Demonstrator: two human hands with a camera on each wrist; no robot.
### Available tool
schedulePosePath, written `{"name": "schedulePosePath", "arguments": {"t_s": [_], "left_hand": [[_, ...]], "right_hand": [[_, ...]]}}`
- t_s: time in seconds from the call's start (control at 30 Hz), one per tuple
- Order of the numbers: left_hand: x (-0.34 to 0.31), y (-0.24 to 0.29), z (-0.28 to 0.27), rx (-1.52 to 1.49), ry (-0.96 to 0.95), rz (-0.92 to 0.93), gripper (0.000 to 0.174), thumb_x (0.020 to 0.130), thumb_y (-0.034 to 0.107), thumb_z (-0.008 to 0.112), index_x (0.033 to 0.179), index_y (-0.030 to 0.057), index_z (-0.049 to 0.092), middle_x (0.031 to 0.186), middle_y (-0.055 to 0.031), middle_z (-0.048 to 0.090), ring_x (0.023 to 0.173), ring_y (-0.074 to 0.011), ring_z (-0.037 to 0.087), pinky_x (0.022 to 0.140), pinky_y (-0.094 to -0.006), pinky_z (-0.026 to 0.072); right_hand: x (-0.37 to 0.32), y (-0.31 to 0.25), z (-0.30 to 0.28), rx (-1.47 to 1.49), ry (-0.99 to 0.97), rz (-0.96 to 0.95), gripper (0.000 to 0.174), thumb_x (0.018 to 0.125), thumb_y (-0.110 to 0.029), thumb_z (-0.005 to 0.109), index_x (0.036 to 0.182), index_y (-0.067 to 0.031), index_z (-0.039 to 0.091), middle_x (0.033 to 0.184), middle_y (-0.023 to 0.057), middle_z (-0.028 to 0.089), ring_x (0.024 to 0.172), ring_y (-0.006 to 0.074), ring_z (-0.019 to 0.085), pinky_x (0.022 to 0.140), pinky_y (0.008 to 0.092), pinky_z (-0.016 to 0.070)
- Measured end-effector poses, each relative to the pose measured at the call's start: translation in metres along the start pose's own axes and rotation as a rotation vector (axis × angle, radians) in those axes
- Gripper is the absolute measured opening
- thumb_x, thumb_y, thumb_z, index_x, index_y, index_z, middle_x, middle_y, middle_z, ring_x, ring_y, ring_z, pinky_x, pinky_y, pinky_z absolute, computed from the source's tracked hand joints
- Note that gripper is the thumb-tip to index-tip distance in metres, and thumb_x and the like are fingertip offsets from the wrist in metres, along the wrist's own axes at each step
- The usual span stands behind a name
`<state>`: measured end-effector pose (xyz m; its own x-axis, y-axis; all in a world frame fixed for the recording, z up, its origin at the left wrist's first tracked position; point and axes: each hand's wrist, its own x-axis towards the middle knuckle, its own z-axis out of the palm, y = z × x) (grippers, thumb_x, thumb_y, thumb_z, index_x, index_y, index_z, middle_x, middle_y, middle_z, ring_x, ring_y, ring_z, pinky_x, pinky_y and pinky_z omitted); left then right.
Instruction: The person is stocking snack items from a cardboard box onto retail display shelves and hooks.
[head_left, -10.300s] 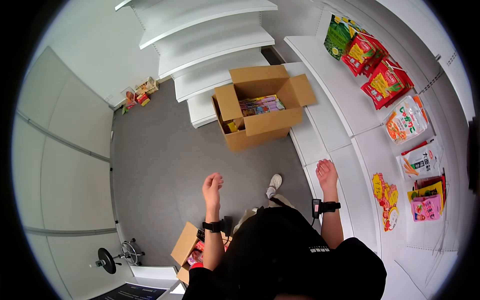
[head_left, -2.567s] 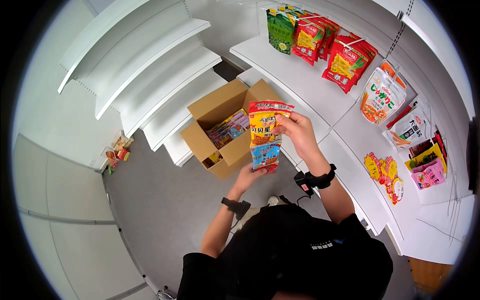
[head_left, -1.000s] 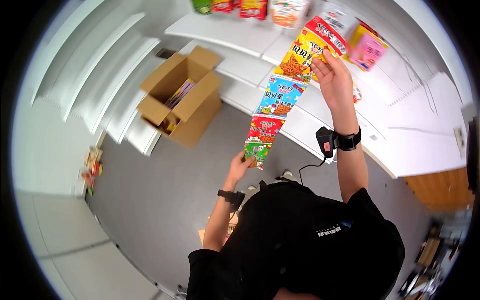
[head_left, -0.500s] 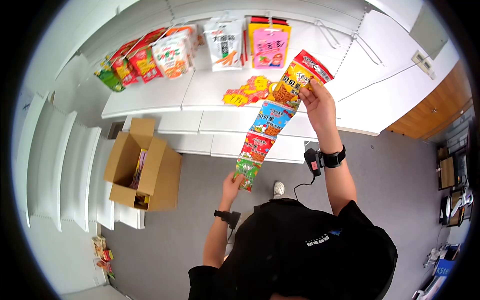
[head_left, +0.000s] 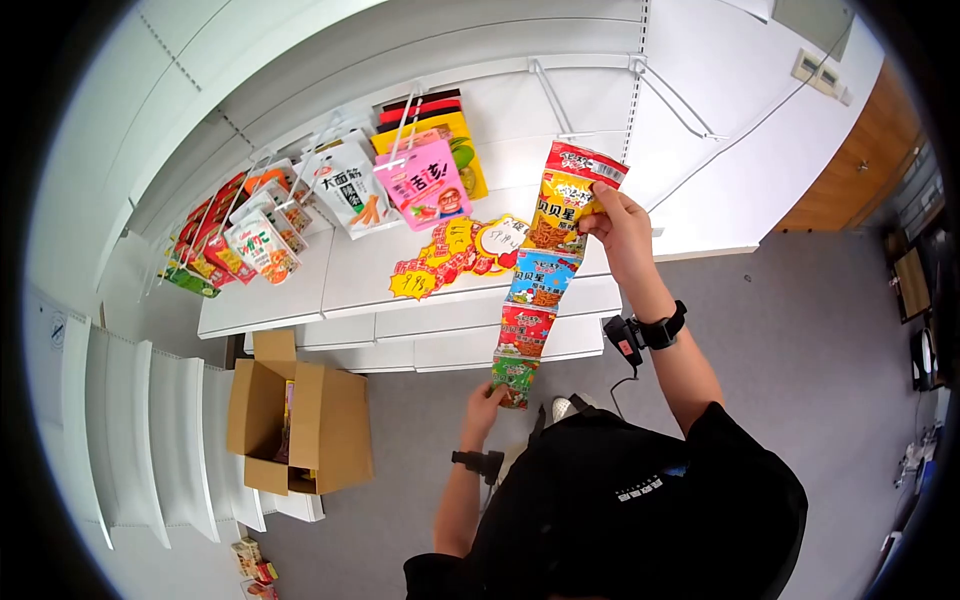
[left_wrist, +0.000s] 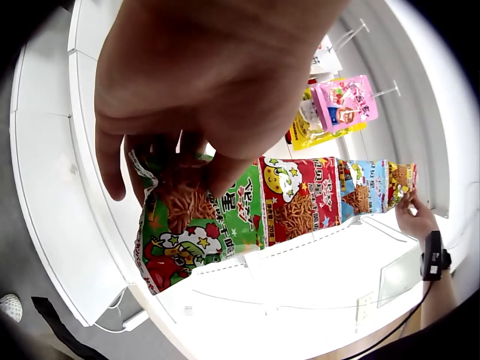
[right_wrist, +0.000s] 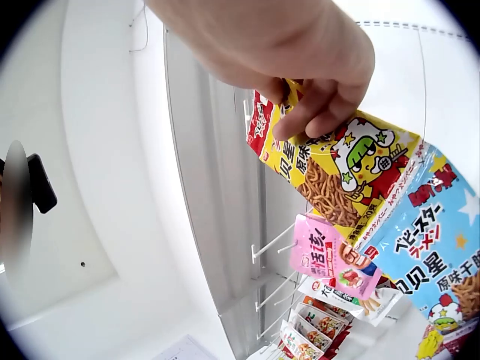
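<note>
A strip of joined snack packets (head_left: pixel 539 280), yellow, blue, red and green from top to bottom, is stretched between the two hands. The right hand (head_left: pixel 622 232) pinches the yellow packet (right_wrist: pixel 341 169) near its red top edge. Lower down, the left hand (head_left: pixel 482 412) grips the green packet (left_wrist: pixel 196 225) at the strip's bottom end; part of that packet is hidden under the fingers in the left wrist view. Behind the strip are a pink pouch (head_left: pixel 424 184) and a white pouch (head_left: pixel 350 186) on hooks, with red and yellow price signs (head_left: pixel 455 255) on the shelf.
Bare hooks (head_left: pixel 552 95) stick out right of the pink pouch. More pouches (head_left: pixel 262 245) hang at the left. An opened cardboard box (head_left: pixel 335 425) stands on the floor beside white shelves (head_left: pixel 125 430). A cable (head_left: pixel 725 150) crosses the white panel at the right.
The view has turned right, bringing the hooks and pouches nearer the centre. Both hands, which were bare of items earliest, hold the strip, now hanging more upright than half a second ago.
</note>
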<state>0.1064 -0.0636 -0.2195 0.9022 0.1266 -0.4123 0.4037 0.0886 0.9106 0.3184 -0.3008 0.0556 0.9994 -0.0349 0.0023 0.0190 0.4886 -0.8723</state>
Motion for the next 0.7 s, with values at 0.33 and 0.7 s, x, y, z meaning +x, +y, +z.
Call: {"name": "schedulePosePath", "arguments": {"t_s": [0.33,0.7], "left_hand": [[0.006,0.011,0.011,0.175,0.063,-0.045,0.022,0.089,0.022,0.058,0.102,0.0052,0.063,0.095,-0.0023,0.065,0.089,-0.0119,0.06,0.075,-0.0262,0.0458],[0.001,0.017,-0.002,0.131,0.134,-0.096,0.021,0.089,0.022,0.057,0.1,0.0051,0.064,0.092,-0.0021,0.066,0.085,-0.0108,0.061,0.071,-0.0251,0.0461]], "right_hand": [[0.02,-0.027,-0.005,-0.139,0.008,0.022,0.034,0.087,-0.03,0.064,0.085,0.004,0.062,0.067,0.006,0.061,0.05,0.0068,0.055,0.049,0.0179,0.0434],[0.034,-0.021,-0.005,-0.18,0.007,-0.065,0.031,0.087,-0.028,0.063,0.076,0.0016,0.062,0.061,0.0024,0.058,0.049,0.0051,0.051,0.047,0.0188,0.0385]]}}
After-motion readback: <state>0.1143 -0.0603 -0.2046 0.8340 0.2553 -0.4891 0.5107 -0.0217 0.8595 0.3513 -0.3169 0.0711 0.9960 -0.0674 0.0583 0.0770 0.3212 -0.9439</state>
